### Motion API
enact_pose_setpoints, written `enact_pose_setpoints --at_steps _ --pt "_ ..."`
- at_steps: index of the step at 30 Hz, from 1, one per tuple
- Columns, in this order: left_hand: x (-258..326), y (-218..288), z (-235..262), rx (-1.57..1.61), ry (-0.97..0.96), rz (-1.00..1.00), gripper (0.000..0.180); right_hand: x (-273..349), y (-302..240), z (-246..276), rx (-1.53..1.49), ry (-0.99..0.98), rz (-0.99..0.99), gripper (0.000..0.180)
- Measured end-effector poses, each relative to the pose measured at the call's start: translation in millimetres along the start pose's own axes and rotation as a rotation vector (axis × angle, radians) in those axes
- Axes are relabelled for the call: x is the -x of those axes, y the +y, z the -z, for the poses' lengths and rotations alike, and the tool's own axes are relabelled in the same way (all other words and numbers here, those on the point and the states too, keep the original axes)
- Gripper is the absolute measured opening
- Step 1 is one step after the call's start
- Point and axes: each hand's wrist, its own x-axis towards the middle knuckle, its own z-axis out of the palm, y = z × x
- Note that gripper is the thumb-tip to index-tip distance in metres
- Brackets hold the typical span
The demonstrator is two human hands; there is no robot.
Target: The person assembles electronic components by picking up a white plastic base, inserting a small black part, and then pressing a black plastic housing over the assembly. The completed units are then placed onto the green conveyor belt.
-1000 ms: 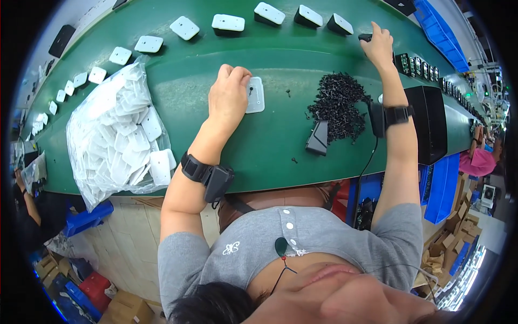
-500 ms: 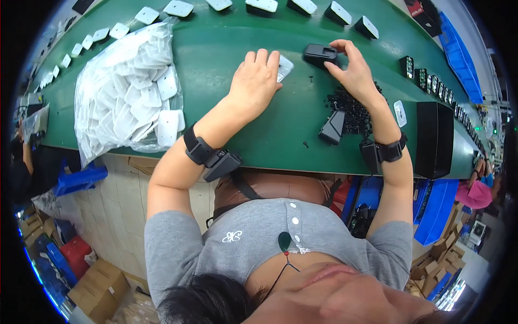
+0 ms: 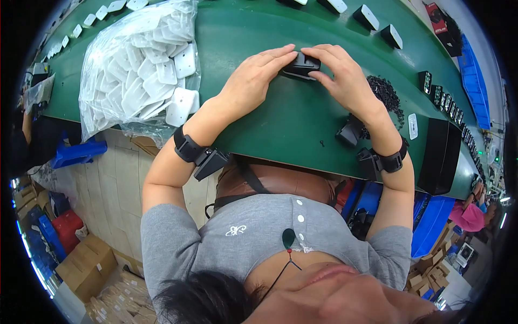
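Observation:
A black plastic housing [image 3: 302, 65] rests on the green work table between my hands. My left hand [image 3: 259, 75] has its fingers closed against the housing's left side. On the other side, my right hand [image 3: 340, 73] grips it between thumb and fingers. No white plate shows by my hands now; whether one lies under the housing I cannot tell. Near my right wrist are a heap of small black screws [image 3: 386, 94] and a dark angular block [image 3: 349, 132]. A clear bag of white plastic plates [image 3: 143, 75] lies left of my left forearm.
Black housings with white plates [image 3: 367, 19] stand in a row along the far side. At right are a white strip [image 3: 413, 126], a tall black box [image 3: 441, 156], a row of open housings [image 3: 445, 101] and a blue bin [image 3: 475, 81]. Another person's pink sleeve [image 3: 468, 217] shows far right.
My right hand has brought the black housing left, and my left hand has met it there. The white plate that lay under my left hand is out of sight. The whole view has shifted somewhat.

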Motion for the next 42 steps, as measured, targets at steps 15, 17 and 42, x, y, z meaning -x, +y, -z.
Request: enact_pose_setpoints --at_steps 15,17,42 --pt "2.7 -8.9 -5.8 -0.087 -0.04 -0.014 0.06 7.2 6.8 -14.0 0.047 0.011 0.028 0.046" --pt "0.5 -14.2 -6.1 -0.056 -0.023 -0.007 0.058 5.3 9.9 -12.3 -0.033 0.007 -0.001 0.045" --pt "-2.4 -7.9 -10.4 -0.176 -0.006 -0.003 0.055 7.3 9.0 -7.6 0.048 0.01 0.028 0.046"
